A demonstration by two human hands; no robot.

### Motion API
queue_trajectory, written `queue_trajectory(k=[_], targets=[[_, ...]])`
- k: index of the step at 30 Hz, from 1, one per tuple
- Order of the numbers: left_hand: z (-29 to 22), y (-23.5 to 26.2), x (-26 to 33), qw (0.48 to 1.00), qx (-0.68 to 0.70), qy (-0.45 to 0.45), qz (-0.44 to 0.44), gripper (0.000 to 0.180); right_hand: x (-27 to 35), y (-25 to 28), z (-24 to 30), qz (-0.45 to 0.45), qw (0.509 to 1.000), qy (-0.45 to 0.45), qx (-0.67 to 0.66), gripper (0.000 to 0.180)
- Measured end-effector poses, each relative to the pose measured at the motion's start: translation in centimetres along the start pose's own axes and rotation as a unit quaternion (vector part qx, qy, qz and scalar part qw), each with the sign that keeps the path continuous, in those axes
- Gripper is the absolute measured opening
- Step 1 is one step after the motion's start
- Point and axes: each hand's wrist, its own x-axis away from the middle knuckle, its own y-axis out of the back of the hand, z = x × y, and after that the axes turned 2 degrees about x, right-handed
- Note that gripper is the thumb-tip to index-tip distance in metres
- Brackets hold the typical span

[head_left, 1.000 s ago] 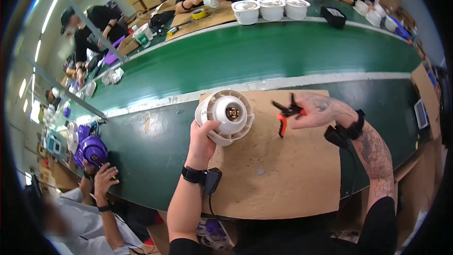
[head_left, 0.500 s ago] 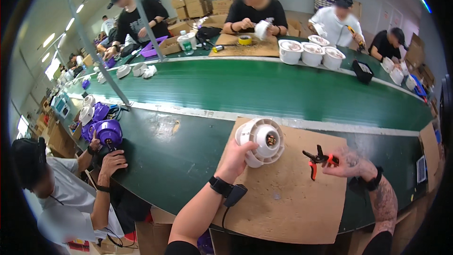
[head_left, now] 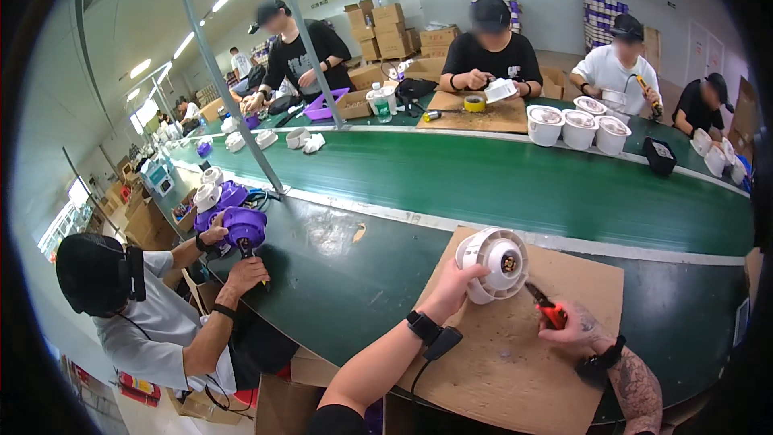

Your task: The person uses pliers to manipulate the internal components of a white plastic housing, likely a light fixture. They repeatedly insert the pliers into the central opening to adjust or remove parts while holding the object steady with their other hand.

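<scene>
My left hand [head_left: 445, 293] grips a round white plastic housing [head_left: 485, 251] by its left side, thumb over the rim. The housing is tilted toward me, showing a ribbed outer ring and a central hub with small brass-coloured bits inside. Closed around the red handles of a pair of pliers [head_left: 551, 312] is my right hand [head_left: 576, 327]. The dark jaws of the pliers point up and left, close to the housing's lower right edge; whether they touch it I cannot tell. Both are held above a worn cardboard sheet [head_left: 515, 370] on the green bench.
Past the bench runs a green conveyor belt [head_left: 483, 185] with a pale edge. At left a co-worker handles a purple housing [head_left: 244, 227] near a metal post [head_left: 233, 89]. Across the belt, co-workers sit by white tubs [head_left: 580, 127] and a black box [head_left: 660, 156].
The pliers have moved left toward the housing and now point at it, their handles gathered in my right hand. The whole view has shifted, placing the scene farther right and lower.
</scene>
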Motion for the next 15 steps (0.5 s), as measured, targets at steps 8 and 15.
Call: queue_trajectory(k=[8,15], targets=[[2.5,2.6,-0.7,0.998,0.03,0.032,0.037,0.054,1.6,0.2,-0.9,-0.027,0.983,-0.023,-0.178,0.02],[2.2,2.9,-1.5,0.998,0.006,0.044,0.046,0.06,0.5,-0.5,-2.4,-0.15,0.978,0.107,-0.101,0.025]])
